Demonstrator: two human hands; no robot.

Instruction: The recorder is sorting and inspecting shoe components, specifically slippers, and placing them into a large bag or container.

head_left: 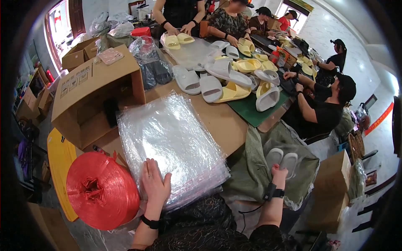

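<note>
My left hand (155,186) lies with its fingers stretched out on a stack of clear plastic bags (171,129) at the table's near edge. On the right, my right hand (279,172) is closed on the near end of a pair of white slippers (289,162), which seem to be inside a clear bag. Those slippers are over the mouth of a dark green woven sack (247,180). Beside my left hand sits a big roll of red plastic twine (125,194). A dark band is around each of my wrists.
An open cardboard box (96,75) lies on its side at the left of the table. White and yellow slippers (232,92) are heaped across the middle. Co-workers (322,100) sit or stand along the far and right sides. Another carton (333,184) stands right of the sack.
</note>
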